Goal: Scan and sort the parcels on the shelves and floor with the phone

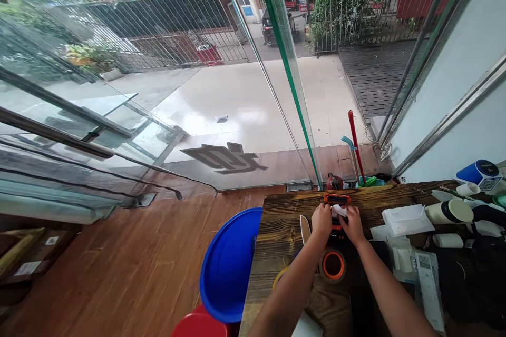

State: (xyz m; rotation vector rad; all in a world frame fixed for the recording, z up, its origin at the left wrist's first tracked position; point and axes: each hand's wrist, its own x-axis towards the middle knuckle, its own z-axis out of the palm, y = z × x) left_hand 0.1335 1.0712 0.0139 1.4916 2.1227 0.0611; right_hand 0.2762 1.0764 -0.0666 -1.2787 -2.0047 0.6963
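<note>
At the far edge of the wooden table (272, 242), a small orange-and-black device (337, 198) stands with its orange lid raised. My left hand (322, 220) is at its left side, fingers closed at the edge of a piece of white paper (339, 210). From the right, my right hand (352, 225) pinches the same paper over the device. My fingers hide part of the device and the paper. Nearer to me lies a roll of tape (332, 265) with an orange core. A pale knife-like blade (304, 229) lies left of my left hand.
A blue round tub (227, 268) and a red bucket (201, 324) stand left of the table. White packets (407, 219), a cream cup (448, 211) and a blue speaker-like box (478, 175) crowd the right side. Beyond the table are glass doors (290, 73) and a red-handled tool (356, 145).
</note>
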